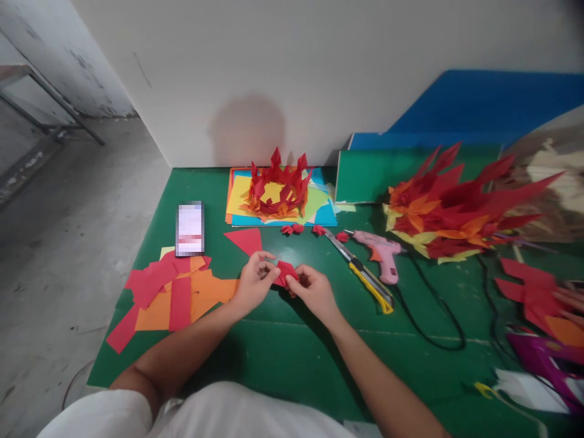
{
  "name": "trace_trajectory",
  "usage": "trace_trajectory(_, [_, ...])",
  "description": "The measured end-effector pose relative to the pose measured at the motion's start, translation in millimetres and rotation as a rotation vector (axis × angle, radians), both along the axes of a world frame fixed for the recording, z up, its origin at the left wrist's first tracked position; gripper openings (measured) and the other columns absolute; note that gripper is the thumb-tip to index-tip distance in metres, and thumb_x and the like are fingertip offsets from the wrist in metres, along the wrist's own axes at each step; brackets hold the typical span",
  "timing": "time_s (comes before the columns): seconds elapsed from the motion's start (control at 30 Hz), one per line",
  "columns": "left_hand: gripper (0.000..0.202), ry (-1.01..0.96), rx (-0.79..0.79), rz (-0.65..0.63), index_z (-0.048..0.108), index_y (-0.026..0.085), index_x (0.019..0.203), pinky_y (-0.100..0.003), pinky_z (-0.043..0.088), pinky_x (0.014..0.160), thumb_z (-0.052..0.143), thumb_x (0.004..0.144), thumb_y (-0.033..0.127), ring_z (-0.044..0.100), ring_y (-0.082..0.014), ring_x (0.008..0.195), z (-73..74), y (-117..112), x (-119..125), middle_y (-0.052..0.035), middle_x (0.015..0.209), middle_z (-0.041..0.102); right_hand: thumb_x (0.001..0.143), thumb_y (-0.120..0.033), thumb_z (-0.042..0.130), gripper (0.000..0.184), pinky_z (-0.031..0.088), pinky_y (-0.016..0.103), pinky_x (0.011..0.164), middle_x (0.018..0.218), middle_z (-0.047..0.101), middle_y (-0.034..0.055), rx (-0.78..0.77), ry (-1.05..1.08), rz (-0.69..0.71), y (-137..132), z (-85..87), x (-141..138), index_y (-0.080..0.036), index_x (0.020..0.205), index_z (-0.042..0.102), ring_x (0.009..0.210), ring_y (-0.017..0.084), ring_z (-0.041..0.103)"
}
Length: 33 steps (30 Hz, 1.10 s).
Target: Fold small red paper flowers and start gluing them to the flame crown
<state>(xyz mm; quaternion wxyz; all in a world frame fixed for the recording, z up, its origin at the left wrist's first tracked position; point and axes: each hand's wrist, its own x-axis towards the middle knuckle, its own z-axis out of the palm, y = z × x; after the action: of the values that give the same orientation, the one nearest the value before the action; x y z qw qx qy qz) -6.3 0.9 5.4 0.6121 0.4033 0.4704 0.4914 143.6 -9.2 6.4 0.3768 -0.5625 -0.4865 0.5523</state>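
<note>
Your white sleeves filled the bottom of the view, and both bare forearms reached forward over the green table [283, 359]. Your left hand [253, 281] and right hand [312, 291] met just above the tabletop, fingers curled and pinched onto a small folded red paper piece [285, 272] held between them; neither hand was open. To your left lay a loose spread of red and orange paper strips [170, 297], with a phone [190, 228] beyond it and a red paper triangle [246, 239] just past your left hand. Farther back, a red and orange paper crown [277, 185] sat on a stack of coloured sheets [237, 204], and a few finished red folded bits [292, 229] lay in front of it. To your right, near your wrist, rested a yellow utility knife [365, 275] and a pink glue gun [382, 250], its black cord [438, 319] looping toward you. My reading of the risks: a sideways sweep of your right arm could have met the knife or snagged the cord and dragged the gun; a slipping pinch could have spoiled the crease.
</note>
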Motion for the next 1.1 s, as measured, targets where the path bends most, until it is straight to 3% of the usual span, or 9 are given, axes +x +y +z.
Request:
trace_trajectory(0.2, [0.043,-0.112,-0.008,-0.005,0.05,0.019,0.096,-0.021,0.042,0.06,0.072,0.067,0.041,0.055,-0.0079,0.061,-5.3,-0.8,7.3,0.0046,0.069,0.059,0.07,-0.05,0.065,0.036,0.038,0.022,0.044,0.051,0.056,-0.0037,-0.022,0.085,-0.027,0.7,0.8,-2.1,-0.02,0.063,0.046,0.042,0.008,0.046])
trace_trajectory(0.37, [0.04,-0.083,-0.116,-0.102,0.057,0.015,0.071,-0.023,0.044,0.059,0.075,0.059,0.048,0.054,-0.0085,0.056,-1.2,0.7,9.3,0.0028,0.06,0.059,0.074,-0.048,0.062,0.033,0.039,0.022,0.046,0.054,0.055,-0.0037,-0.023,0.123,0.007,1.0,2.0,-1.6,-0.02,0.065,0.047,0.046,0.009,0.046])
trace_trajectory(0.5, [0.04,-0.038,-0.154,-0.09,0.059,0.014,0.069,-0.023,0.044,0.056,0.075,0.058,0.048,0.053,-0.0082,0.053,2.8,1.7,6.9,0.0032,0.056,0.059,0.076,-0.041,0.063,0.023,0.046,0.025,0.058,0.07,0.058,-0.0006,0.18,0.047,-0.005,1.3,-1.4,1.2,-0.02,0.08,0.054,0.06,0.012,0.054])
trace_trajectory(0.63, [0.04,-0.058,-0.122,-0.075,0.061,0.014,0.075,-0.025,0.048,0.061,0.077,0.056,0.046,0.058,-0.01,0.059,-1.5,1.2,8.4,0.0006,0.066,0.064,0.075,-0.034,0.065,0.027,0.049,0.028,0.069,0.092,0.06,0.0037,0.336,-0.014,-0.102,1.8,-5.8,2.8,-0.022,0.099,0.056,0.075,0.014,0.057])
trace_trajectory(0.73, [0.042,-0.098,-0.093,-0.079,0.058,0.016,0.088,-0.027,0.05,0.068,0.077,0.059,0.04,0.062,-0.0123,0.069,-5.9,-0.1,8.9,-0.0017,0.078,0.066,0.076,-0.032,0.065,0.022,0.05,0.03,0.071,0.091,0.061,0.0041,0.335,-0.054,-0.106,2.0,-6.3,2.3,-0.022,0.095,0.06,0.077,0.016,0.059])
trace_trajectory(0.83, [0.043,-0.062,-0.045,-0.073,0.05,0.018,0.098,-0.025,0.049,0.063,0.074,0.066,0.034,0.061,-0.0108,0.065,-8.2,-1.6,7.5,0.001,0.074,0.063,0.075,-0.032,0.066,0.02,0.051,0.03,0.069,0.087,0.062,0.004,0.329,-0.046,-0.138,2.1,-4.3,0.7,-0.021,0.091,0.061,0.075,0.016,0.059])
trace_trajectory(0.97, [0.036,0.032,0.016,-0.05,0.046,0.019,0.094,-0.02,0.042,0.056,0.07,0.069,0.028,0.054,-0.0073,0.057,-8.4,-2.7,6.3,0.004,0.07,0.058,0.074,-0.032,0.066,0.018,0.052,0.029,0.067,0.086,0.063,0.0041,0.301,0.02,-0.149,2.5,-0.6,-0.6,-0.021,0.087,0.06,0.076,0.016,0.06])
trace_trajectory(1.1, [0.028,0.102,0.052,-0.065,0.05,0.018,0.091,-0.02,0.041,0.058,0.068,0.07,0.027,0.054,-0.0081,0.063,-6.9,-3.2,6.9,0.0019,0.074,0.058,0.073,-0.033,0.066,0.016,0.052,0.028,0.069,0.085,0.063,0.0041,0.269,0.062,-0.158,3.7,1.4,0.7,-0.021,0.08,0.059,0.078,0.016,0.061])
